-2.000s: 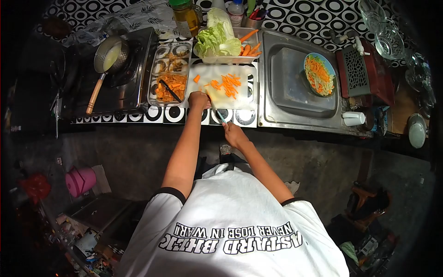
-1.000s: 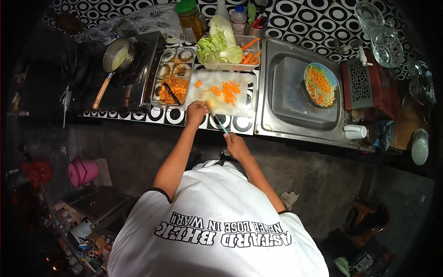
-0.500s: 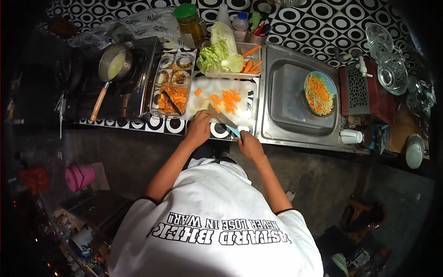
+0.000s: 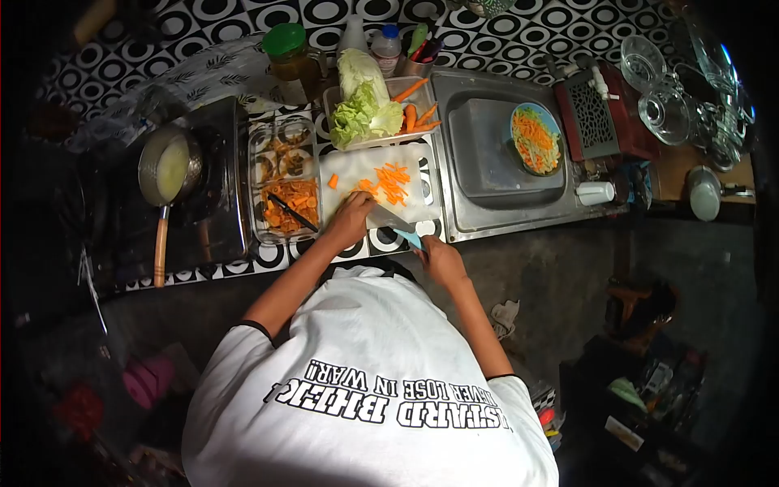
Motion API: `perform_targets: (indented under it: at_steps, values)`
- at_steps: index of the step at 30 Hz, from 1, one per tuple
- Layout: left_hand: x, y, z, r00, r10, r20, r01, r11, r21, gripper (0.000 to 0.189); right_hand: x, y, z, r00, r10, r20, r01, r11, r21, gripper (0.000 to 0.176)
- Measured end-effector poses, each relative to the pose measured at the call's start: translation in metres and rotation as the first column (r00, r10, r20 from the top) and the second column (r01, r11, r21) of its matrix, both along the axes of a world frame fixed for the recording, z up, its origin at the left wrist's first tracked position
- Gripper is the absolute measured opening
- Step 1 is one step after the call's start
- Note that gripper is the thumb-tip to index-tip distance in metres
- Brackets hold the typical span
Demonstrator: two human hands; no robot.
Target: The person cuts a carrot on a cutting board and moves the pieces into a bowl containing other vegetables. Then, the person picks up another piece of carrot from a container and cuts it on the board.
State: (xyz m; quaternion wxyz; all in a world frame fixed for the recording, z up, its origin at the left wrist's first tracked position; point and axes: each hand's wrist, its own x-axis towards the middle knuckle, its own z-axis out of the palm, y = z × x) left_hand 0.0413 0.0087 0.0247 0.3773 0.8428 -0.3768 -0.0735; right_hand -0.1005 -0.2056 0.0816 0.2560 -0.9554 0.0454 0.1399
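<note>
I judge carrot strips mid-cutting, right hand grasping knife, left hand with hold unclear, next stroke needing steadiness.

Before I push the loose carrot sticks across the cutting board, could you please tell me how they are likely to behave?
The carrot sticks would probably scatter rather than move as one, since they lie loose and overlapping. Each is likely light, being thin. They may slide easily, as the cutting board looks smooth.
</note>
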Motion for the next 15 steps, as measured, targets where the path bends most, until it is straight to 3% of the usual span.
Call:
perform_targets:
  at_steps: [3,5,7,9,15]
  values:
    - [0.006,0.004,0.006,0.998,-0.018,-0.059,0.015,0.999,-0.051,0.041,-0.008,0.011,0.011,0.997,-0.07,0.019,0.069,0.997,0.028,0.02]
    - [0.01,0.005,0.009,0.993,0.076,-0.094,-0.086,0.99,-0.112,0.04,-0.014,0.014,0.015,0.993,-0.11,0.044,0.108,0.993,0.038,0.021]
    - [0.013,0.006,0.001,0.991,0.088,-0.099,-0.103,0.98,-0.168,0.039,-0.019,0.015,0.019,0.989,-0.14,-0.047,0.14,0.99,0.0,0.022]
    - [0.013,0.005,-0.004,0.977,0.193,-0.095,-0.203,0.973,-0.113,0.032,-0.027,0.015,0.025,0.982,-0.186,-0.043,0.186,0.982,0.0,0.021]
    - [0.0,-0.027,-0.004,0.983,0.165,0.082,-0.166,0.986,0.006,0.021,-0.039,0.0,0.034,0.912,-0.404,-0.063,0.404,0.915,-0.016,0.021]
